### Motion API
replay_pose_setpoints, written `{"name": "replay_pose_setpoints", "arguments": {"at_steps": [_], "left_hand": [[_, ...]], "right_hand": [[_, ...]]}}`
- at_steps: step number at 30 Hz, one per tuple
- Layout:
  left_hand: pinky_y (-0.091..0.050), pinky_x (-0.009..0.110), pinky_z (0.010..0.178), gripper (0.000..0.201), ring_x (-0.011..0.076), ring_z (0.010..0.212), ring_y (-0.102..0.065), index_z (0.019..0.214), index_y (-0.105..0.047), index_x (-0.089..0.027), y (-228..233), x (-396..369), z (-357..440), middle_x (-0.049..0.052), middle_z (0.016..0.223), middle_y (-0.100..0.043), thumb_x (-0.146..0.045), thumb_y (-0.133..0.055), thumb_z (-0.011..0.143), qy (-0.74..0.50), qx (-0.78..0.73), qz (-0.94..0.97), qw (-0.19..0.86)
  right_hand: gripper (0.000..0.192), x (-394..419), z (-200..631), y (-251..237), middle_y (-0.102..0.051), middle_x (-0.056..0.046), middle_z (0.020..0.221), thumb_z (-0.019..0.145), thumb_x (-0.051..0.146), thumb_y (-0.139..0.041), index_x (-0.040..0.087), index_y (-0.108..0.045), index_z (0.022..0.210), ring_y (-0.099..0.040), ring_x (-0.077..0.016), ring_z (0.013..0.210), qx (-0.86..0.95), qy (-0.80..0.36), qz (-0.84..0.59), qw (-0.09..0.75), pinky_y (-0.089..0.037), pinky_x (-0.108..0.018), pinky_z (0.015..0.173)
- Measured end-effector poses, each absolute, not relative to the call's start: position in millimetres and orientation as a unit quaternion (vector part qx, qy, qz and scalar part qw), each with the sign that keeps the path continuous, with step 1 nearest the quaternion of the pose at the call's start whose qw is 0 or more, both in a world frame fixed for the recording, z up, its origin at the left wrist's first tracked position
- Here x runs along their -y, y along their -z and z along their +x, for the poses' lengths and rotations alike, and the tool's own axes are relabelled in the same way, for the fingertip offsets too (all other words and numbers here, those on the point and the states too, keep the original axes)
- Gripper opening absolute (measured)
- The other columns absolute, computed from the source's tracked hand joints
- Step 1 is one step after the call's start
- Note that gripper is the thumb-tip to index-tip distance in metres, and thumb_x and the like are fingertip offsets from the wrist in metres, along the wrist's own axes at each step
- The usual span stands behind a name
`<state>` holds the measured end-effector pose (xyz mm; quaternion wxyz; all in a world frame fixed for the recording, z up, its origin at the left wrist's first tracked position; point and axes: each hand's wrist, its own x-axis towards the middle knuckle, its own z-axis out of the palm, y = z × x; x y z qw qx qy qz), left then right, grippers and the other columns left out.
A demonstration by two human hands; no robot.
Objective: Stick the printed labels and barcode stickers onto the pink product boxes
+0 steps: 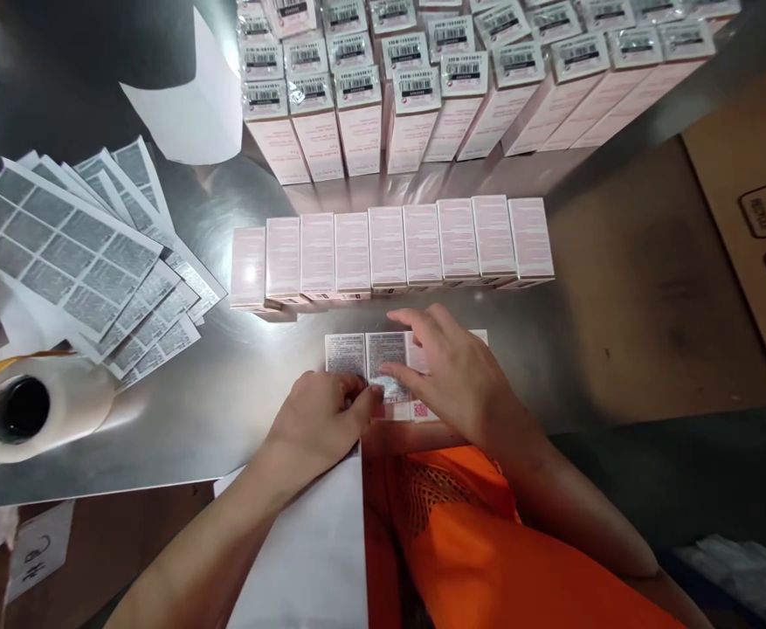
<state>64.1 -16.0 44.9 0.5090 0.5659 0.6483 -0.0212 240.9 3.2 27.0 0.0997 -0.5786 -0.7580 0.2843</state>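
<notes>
A short row of small pink boxes [356, 354] lies flat at the near edge of the steel table [212, 411]. Two of them carry grey printed labels. My left hand [320, 419] pinches a label's lower edge on the second box. My right hand [448, 367] lies flat over the boxes to the right, fingers pressing the same label [388, 356]. Behind them a row of several unlabelled pink boxes [389, 249] lies side by side.
Fanned sheets of grey labels [74, 253] lie at the left, with a roll of clear film [35, 406] in front. Many upright barcoded boxes [422, 87] fill the back. A cardboard carton [749, 218] stands at the right. White backing paper [310, 550] hangs over the near edge.
</notes>
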Motion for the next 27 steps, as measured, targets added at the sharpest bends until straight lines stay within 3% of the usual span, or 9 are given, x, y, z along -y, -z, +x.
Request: {"name": "replay_pose_setpoints", "arguments": {"at_steps": [9,17,22,27], "left_hand": [[-0.033,0.028,0.056,0.040,0.0167,0.058,-0.056,0.061,-0.064,-0.021,-50.8,17.6,64.3,0.001,0.061,-0.067,-0.037,-0.044,0.092,0.024,-0.641,0.601,0.477],[-0.029,0.030,0.054,0.055,0.0160,0.050,-0.047,0.049,-0.052,-0.021,-63.9,22.7,54.4,0.001,0.049,-0.053,-0.051,-0.039,0.094,0.074,-0.683,0.616,0.385],[-0.034,0.030,0.056,0.058,0.0172,0.050,-0.051,0.051,-0.059,-0.022,-73.1,24.9,28.0,0.001,0.046,-0.055,-0.062,-0.043,0.090,0.014,-0.753,0.574,0.322],[-0.032,0.030,0.058,0.055,0.0187,0.055,-0.052,0.056,-0.059,-0.022,-84.7,24.4,15.8,0.002,0.049,-0.056,-0.058,-0.042,0.094,-0.104,-0.818,0.553,0.118]], "right_hand": [[0.052,11.1,244.7,-27.1,-0.061,-0.008,0.106,0.081,0.025,-0.077,0.021,-0.056,0.128,-0.063,-0.0265,0.095,0.772,-0.285,-0.559,0.102,-0.052,-0.039,0.080],[0.060,14.6,243.5,-25.0,-0.060,-0.009,0.107,0.077,0.031,-0.083,0.015,-0.056,0.128,-0.059,-0.0275,0.103,0.785,-0.278,-0.538,0.128,-0.050,-0.040,0.091],[0.059,24.1,237.5,-20.8,-0.060,-0.011,0.106,0.077,0.040,-0.082,0.016,-0.058,0.126,-0.058,-0.0311,0.100,0.794,-0.229,-0.545,0.144,-0.049,-0.044,0.086],[0.028,44.7,226.8,-34.8,-0.063,-0.006,0.102,0.092,0.035,-0.066,0.023,-0.060,0.116,-0.062,-0.0204,0.090,0.709,-0.315,-0.528,0.346,-0.051,-0.034,0.080]]}}
